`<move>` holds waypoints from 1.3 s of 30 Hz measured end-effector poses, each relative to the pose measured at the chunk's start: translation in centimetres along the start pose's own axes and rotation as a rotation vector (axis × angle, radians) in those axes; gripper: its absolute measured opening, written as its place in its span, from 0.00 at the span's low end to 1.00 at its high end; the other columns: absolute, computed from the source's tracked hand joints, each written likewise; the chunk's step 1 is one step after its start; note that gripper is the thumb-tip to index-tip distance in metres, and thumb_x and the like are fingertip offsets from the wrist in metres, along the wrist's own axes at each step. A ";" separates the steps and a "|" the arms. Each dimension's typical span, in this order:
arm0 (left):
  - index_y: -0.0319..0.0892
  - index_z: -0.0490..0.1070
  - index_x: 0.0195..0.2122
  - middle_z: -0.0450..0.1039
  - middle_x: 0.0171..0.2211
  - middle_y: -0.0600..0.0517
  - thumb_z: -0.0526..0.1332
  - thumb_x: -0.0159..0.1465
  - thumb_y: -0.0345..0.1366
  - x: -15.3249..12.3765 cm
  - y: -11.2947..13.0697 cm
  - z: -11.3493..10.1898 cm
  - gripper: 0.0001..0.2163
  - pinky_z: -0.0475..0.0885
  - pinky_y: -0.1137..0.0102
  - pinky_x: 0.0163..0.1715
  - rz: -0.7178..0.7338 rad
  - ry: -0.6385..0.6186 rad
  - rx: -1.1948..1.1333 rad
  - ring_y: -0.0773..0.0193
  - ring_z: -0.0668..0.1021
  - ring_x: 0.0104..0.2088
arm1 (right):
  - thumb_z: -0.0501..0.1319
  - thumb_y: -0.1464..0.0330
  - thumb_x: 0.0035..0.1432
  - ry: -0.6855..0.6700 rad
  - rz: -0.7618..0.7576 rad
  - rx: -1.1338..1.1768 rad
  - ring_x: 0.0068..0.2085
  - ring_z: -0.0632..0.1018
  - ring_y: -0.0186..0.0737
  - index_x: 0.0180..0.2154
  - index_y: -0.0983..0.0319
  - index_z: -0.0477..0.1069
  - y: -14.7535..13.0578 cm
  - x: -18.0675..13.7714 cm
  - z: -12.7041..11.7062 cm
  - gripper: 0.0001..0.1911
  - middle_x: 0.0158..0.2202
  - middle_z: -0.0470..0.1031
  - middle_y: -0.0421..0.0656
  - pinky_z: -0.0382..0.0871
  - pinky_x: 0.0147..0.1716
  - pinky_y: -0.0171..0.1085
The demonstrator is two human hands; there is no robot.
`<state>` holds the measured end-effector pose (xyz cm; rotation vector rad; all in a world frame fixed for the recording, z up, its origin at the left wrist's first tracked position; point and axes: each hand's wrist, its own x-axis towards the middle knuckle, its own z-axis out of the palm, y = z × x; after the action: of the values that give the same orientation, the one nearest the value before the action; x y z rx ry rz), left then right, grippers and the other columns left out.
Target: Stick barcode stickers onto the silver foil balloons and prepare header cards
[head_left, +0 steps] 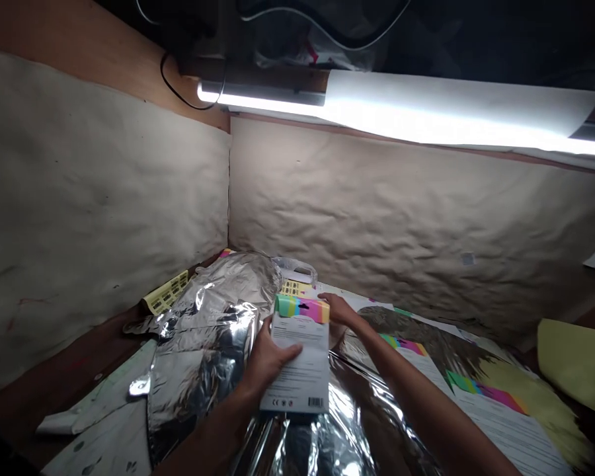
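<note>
A white carton box with small print, a barcode and a multicoloured hang tab stands nearly upright in front of me. My left hand is closed around its left side, with the thumb lying across the printed face. My right hand is at the upper right corner, its fingers bent by the edge and partly hidden behind the box. Just beyond the box lies a yellow sheet of printed labels. Shiny silver film covers the surface below.
More printed boxes with coloured tabs lie at the right. A crumpled silver bundle is on the left, beside another yellow label sheet. Paper-covered walls enclose the back and left. A lit tube lamp hangs above.
</note>
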<state>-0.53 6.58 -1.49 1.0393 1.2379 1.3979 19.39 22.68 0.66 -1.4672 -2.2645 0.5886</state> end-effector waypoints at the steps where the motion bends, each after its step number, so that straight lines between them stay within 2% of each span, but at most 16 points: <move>1: 0.42 0.56 0.62 0.74 0.50 0.41 0.75 0.46 0.34 0.6 -0.2 -0.4 0.43 0.71 0.59 0.50 0.032 0.076 0.057 0.51 0.78 0.47 | 0.67 0.60 0.51 0.011 -0.009 -0.051 0.51 0.75 0.53 0.44 0.61 0.78 0.2 0.2 1.2 0.19 0.49 0.78 0.50 0.66 0.49 0.43; 4: 0.46 0.42 0.68 0.69 0.55 0.41 0.73 0.48 0.33 1.8 -0.6 -1.3 0.51 0.66 0.58 0.54 0.076 0.180 0.240 0.51 0.75 0.51 | 0.61 0.62 0.58 0.062 -0.021 -0.187 0.51 0.74 0.49 0.45 0.59 0.77 1.1 -0.4 3.1 0.14 0.50 0.77 0.47 0.65 0.48 0.40; 6: 0.47 0.43 0.69 0.67 0.55 0.42 0.70 0.51 0.34 2.1 -0.7 -1.7 0.48 0.65 0.57 0.55 0.086 0.172 0.364 0.51 0.75 0.51 | 0.56 0.63 0.63 0.089 -0.025 -0.263 0.49 0.75 0.48 0.43 0.58 0.77 1.8 -1.1 3.2 0.13 0.48 0.78 0.46 0.64 0.46 0.39; 9: 0.47 0.59 0.65 0.68 0.51 0.44 0.67 0.54 0.35 2.3 -1.1 -2.0 0.36 0.65 0.58 0.55 0.129 0.111 0.465 0.51 0.74 0.50 | 0.52 0.64 0.67 0.121 -0.033 -0.355 0.46 0.76 0.46 0.41 0.57 0.77 2.6 -1.9 2.4 0.15 0.46 0.79 0.45 0.64 0.43 0.39; 12: 0.46 0.76 0.52 0.68 0.48 0.46 0.67 0.54 0.37 2.6 -1.5 -2.1 0.22 0.63 0.59 0.57 0.164 0.044 0.433 0.51 0.74 0.51 | 0.49 0.64 0.68 0.158 -0.052 -0.417 0.48 0.75 0.45 0.45 0.58 0.75 2.5 -2.0 1.9 0.16 0.49 0.77 0.46 0.64 0.44 0.38; 15: 0.43 0.81 0.40 0.71 0.48 0.45 0.67 0.53 0.38 2.9 -1.9 -2.1 0.13 0.62 0.60 0.59 0.161 0.028 0.377 0.52 0.74 0.51 | 0.56 0.61 0.65 0.144 -0.125 -0.453 0.51 0.73 0.44 0.48 0.57 0.73 1.7 -1.5 2.6 0.14 0.50 0.77 0.44 0.65 0.44 0.37; 17: 0.40 0.81 0.38 0.74 0.46 0.44 0.68 0.53 0.38 3.2 -2.1 -2.1 0.12 0.64 0.59 0.57 0.147 0.018 0.353 0.51 0.76 0.49 | 0.59 0.61 0.63 0.126 -0.168 -0.474 0.50 0.73 0.43 0.45 0.57 0.74 1.1 -0.9 3.5 0.12 0.48 0.77 0.44 0.66 0.42 0.36; 20: 0.38 0.81 0.37 0.79 0.41 0.43 0.68 0.52 0.39 3.3 -2.3 -2.1 0.13 0.69 0.59 0.52 0.118 -0.022 0.311 0.51 0.79 0.45 | 0.56 0.65 0.66 0.138 -0.191 -0.499 0.44 0.76 0.41 0.38 0.61 0.75 0.6 -0.1 4.7 0.10 0.42 0.79 0.44 0.67 0.40 0.37; 24: 0.38 0.81 0.33 0.81 0.36 0.44 0.67 0.52 0.38 3.4 -2.5 -2.1 0.11 0.70 0.62 0.49 0.107 -0.048 0.274 0.51 0.80 0.42 | 0.55 0.68 0.66 0.238 -0.229 -0.499 0.38 0.78 0.40 0.35 0.63 0.75 0.4 -0.3 4.5 0.11 0.38 0.79 0.45 0.67 0.36 0.36; 27: 0.38 0.81 0.34 0.81 0.37 0.43 0.67 0.51 0.40 3.4 -2.5 -2.1 0.12 0.71 0.62 0.47 0.079 -0.042 0.253 0.51 0.80 0.42 | 0.52 0.69 0.68 0.357 -0.284 -0.461 0.39 0.79 0.41 0.38 0.62 0.76 -0.3 -2.0 3.6 0.13 0.40 0.80 0.47 0.66 0.36 0.35; 30: 0.38 0.82 0.35 0.81 0.37 0.44 0.67 0.51 0.40 3.3 -2.5 -2.0 0.14 0.72 0.63 0.44 0.042 -0.038 0.239 0.51 0.80 0.41 | 0.50 0.68 0.69 0.413 -0.406 -0.401 0.43 0.78 0.41 0.42 0.63 0.75 -1.7 -4.7 3.5 0.16 0.44 0.80 0.48 0.67 0.41 0.36; 34: 0.38 0.82 0.33 0.81 0.35 0.45 0.63 0.54 0.39 3.3 -2.2 -1.8 0.12 0.71 0.65 0.44 0.003 -0.010 0.240 0.53 0.80 0.41 | 0.54 0.66 0.68 0.337 -0.619 -0.329 0.40 0.78 0.39 0.40 0.60 0.77 -3.6 -8.4 4.7 0.13 0.43 0.81 0.45 0.70 0.40 0.35; 37: 0.37 0.81 0.30 0.81 0.32 0.46 0.59 0.58 0.44 3.2 -1.9 -1.7 0.16 0.70 0.66 0.40 -0.016 -0.009 0.235 0.54 0.79 0.37 | 0.55 0.67 0.67 0.321 -0.674 -0.292 0.39 0.77 0.41 0.41 0.60 0.77 -4.3 -9.8 5.1 0.12 0.42 0.81 0.45 0.72 0.38 0.38; 39: 0.37 0.80 0.28 0.79 0.29 0.47 0.61 0.56 0.46 3.2 -1.9 -1.7 0.17 0.69 0.67 0.36 -0.013 -0.026 0.236 0.55 0.78 0.34 | 0.55 0.67 0.67 0.292 -0.709 -0.267 0.39 0.77 0.43 0.43 0.59 0.77 -4.5 -10.0 4.9 0.11 0.43 0.81 0.45 0.72 0.37 0.39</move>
<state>-2.54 9.42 -3.61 1.2028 1.4121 1.2453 17.19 11.18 -1.93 -0.6823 -2.4514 -0.1374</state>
